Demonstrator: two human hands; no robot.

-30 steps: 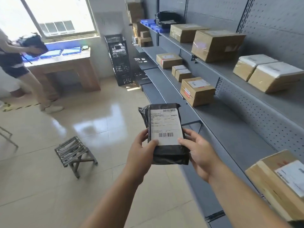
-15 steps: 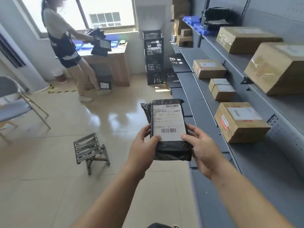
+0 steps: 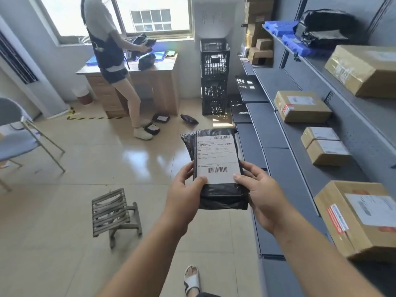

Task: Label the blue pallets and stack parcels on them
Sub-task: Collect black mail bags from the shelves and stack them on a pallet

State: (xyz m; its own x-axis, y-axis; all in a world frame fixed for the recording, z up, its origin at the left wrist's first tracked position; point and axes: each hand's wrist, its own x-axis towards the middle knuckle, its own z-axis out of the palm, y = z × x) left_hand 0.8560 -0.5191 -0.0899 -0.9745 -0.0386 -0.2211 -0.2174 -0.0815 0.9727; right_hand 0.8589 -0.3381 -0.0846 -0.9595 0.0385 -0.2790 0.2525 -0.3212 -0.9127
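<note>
- Left hand (image 3: 184, 197) and right hand (image 3: 260, 195): both clasp one flat black plastic-wrapped parcel (image 3: 217, 170) from its two long sides, thumbs on the front face, fingers behind. Parcel is held upright in mid-air over the floor, just left of the shelving, its white printed shipping label (image 3: 216, 159) facing the camera (two barcodes show, text too small to read).
- Grey metal shelving unit (image 3: 300, 155): runs along the right wall with several tiers.
- Glossy beige tiled floor (image 3: 128, 159): three more black parcels lie near the desk.
- Wooden desk (image 3: 158, 82) under the window: a second person (image 3: 111, 58) stands at it, handling dark bags.
- Stack of black slatted plastic crates (image 3: 214, 76): beside the desk, at the shelving's far end.
- Brown cardboard boxes with labels: nearest one (image 3: 353, 217) on the middle tier at right.
- Blue plastic pallets (image 3: 285, 31): on the top tier, far end, a black bag resting on them.
- Small grey slatted folding stool (image 3: 113, 213): on the floor, left of the hands.
</note>
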